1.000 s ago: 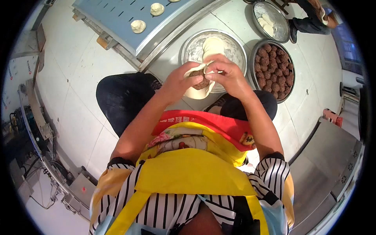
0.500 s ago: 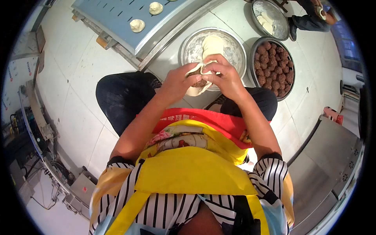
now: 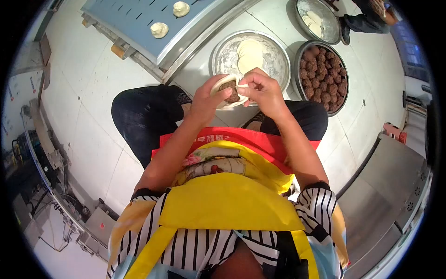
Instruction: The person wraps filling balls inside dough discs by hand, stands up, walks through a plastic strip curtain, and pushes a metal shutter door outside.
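A round dough wrapper (image 3: pixel 216 88) cups a brown ball of filling (image 3: pixel 229 91), held in front of me over the near rim of a floury metal bowl (image 3: pixel 278 80). My left hand (image 3: pixel 204 100) carries the wrapper from the left, its thumb lying on the filling. On the other side my right hand (image 3: pixel 265 93) pinches the wrapper's right edge between thumb and fingers. Several flat dough rounds (image 3: pixel 250 53) overlap inside the bowl, just beyond my hands.
Right of the bowl stands a dark-rimmed pan (image 3: pixel 297 69) heaped with brown filling balls (image 3: pixel 325 83). A blue-grey tray (image 3: pixel 134 28) at upper left bears shaped buns (image 3: pixel 159 30). Farther right, another bowl (image 3: pixel 332 32) holds dough rounds, near another person's hand (image 3: pixel 378 7) and leg.
The wrapper has opened wider and turned, so more filling shows. My right hand has shifted slightly right along its edge, and the left stays around it.
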The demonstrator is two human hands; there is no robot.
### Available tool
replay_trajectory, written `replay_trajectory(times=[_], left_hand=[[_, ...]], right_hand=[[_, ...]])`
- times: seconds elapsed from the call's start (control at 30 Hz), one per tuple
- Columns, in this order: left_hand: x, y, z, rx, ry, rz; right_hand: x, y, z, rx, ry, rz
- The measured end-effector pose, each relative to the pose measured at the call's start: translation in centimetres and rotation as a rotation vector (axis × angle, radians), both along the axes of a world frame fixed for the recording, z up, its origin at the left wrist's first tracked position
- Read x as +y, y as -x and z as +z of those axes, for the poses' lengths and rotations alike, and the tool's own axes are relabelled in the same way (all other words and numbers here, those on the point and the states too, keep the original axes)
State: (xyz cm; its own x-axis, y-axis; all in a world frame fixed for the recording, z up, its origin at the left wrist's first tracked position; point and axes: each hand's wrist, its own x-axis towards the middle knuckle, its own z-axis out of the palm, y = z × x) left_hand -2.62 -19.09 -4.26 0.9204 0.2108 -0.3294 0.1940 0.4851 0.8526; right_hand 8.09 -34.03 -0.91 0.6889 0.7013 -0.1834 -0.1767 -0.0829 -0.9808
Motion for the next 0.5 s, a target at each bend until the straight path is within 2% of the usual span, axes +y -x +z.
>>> replay_trajectory(times=[0.13,0.23,0.33,0.43,0.5], left_hand=[[1.3,-0.6,1.5,0.024,-0.107,-0.155],[1.3,-0.9,1.3,0.024,-0.126,-0.221],[0.2,-1.5,0.9,0.072,-0.120,0.097],[-0.2,-1.8,2.0,0.051,-0.226,0.126],[0.1,-1.8,2.1,0.075,-0.299,0.074]], right_hand=[[-0.1,0.0,0.2,-0.096,-0.045,0.044],[-0.3,0.4,0.7,-0.326,0.056,0.067],[0.1,0.9,0.7,-0.348,0.146,-0.071],[0.8,0.9,0.8,-0.109,0.083,-0.152],[0.8,0.7,0.7,-0.174,0.088,-0.065]])
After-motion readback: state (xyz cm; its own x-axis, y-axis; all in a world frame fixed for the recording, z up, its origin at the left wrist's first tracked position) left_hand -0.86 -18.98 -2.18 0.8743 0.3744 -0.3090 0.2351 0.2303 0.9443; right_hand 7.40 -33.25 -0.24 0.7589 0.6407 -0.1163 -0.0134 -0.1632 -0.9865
